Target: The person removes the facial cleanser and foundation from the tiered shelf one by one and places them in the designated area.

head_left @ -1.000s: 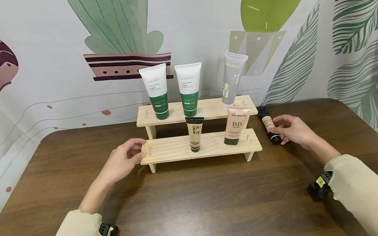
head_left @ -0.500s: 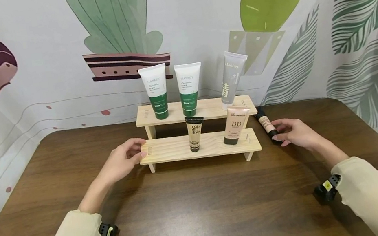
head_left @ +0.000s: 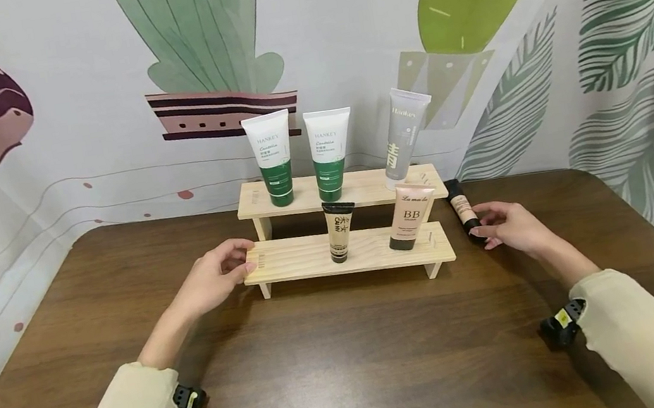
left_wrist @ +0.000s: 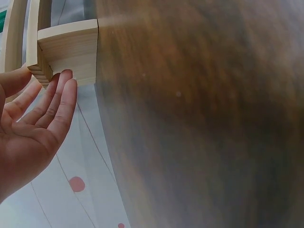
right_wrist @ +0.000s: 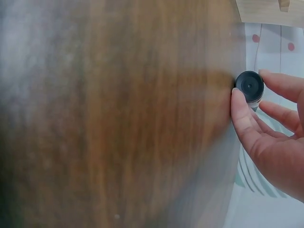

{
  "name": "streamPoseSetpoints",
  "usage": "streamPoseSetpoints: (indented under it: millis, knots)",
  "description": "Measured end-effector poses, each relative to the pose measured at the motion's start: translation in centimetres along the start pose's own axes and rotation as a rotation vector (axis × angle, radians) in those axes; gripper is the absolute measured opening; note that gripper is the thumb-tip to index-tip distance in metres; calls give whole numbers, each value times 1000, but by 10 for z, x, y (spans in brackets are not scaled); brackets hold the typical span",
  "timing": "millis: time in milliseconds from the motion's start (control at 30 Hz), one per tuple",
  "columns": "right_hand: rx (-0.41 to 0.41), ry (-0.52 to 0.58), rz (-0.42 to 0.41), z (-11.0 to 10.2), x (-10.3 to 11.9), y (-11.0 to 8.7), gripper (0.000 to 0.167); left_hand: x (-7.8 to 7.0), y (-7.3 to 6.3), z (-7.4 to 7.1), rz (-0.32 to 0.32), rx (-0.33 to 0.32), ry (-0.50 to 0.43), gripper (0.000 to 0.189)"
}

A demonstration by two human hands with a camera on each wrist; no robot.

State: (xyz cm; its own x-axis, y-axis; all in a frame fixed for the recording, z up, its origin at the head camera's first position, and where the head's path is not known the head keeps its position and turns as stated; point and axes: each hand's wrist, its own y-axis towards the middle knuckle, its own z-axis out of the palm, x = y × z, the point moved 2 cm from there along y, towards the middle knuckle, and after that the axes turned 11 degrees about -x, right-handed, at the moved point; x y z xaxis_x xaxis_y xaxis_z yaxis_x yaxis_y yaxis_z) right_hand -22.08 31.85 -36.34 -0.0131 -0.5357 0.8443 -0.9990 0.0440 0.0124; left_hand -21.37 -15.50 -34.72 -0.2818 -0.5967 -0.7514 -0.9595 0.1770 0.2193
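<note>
My left hand (head_left: pixel 216 275) pinches the left end of a low wooden riser (head_left: pixel 297 258); in the left wrist view its thumb and fingers meet at the board's corner, below the board other fingers stretch out. On the right, my right hand (head_left: pixel 511 228) holds a beige foundation tube (head_left: pixel 462 207) with black ends, lying on the table beside the riser. The round black cap (right_wrist: pixel 249 86) sits between thumb and fingers in the right wrist view. On the lower board stand a small gold-and-black tube (head_left: pixel 340 234) and a pink BB cream tube (head_left: pixel 411 215).
Behind, a higher wooden riser (head_left: pixel 362 180) bears two white-and-green tubes (head_left: pixel 274 162) (head_left: pixel 332 157) and a grey tube (head_left: pixel 405 138), which leans right. A printed cloth (head_left: pixel 338 31) hangs along the back of the brown table (head_left: pixel 339 359).
My right hand has shifted slightly to the right, and the far end of the foundation tube swung left, then partly back. The left hand and the tubes on the risers stay put.
</note>
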Motion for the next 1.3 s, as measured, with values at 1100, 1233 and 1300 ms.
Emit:
streamPoseSetpoints:
  millis: [1100, 1233, 1300]
  knots:
    - [88, -187, -153, -18, 38, -35, 60, 0, 0, 1, 4, 1, -13, 29]
    - [87, -174, -238, -12, 52, -42, 54, 0, 0, 1, 2, 2, -19, 28]
    - [82, -166, -296, -7, 59, -45, 51, 0, 0, 1, 1, 2, -19, 28]
